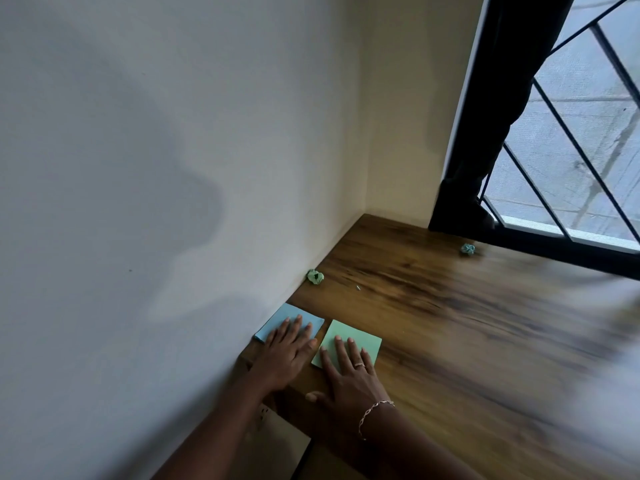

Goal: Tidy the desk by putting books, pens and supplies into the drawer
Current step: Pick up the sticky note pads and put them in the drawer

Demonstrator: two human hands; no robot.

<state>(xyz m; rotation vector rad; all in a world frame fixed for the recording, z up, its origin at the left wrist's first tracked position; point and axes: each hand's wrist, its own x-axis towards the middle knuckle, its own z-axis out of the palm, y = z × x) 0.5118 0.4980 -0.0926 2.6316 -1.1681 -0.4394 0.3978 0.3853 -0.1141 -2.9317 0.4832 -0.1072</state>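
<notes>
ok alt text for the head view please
Left hand flat on a blue notepad, right hand flat on a green notepad, on a wooden desk beside a wall. Farther back lie a green paper ball and a teal paper ball near a window.

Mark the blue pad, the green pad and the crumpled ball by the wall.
blue pad [298,310]: head view, bare far part.
green pad [351,330]: head view, bare far part.
crumpled ball [315,276]: head view, its middle.
</notes>
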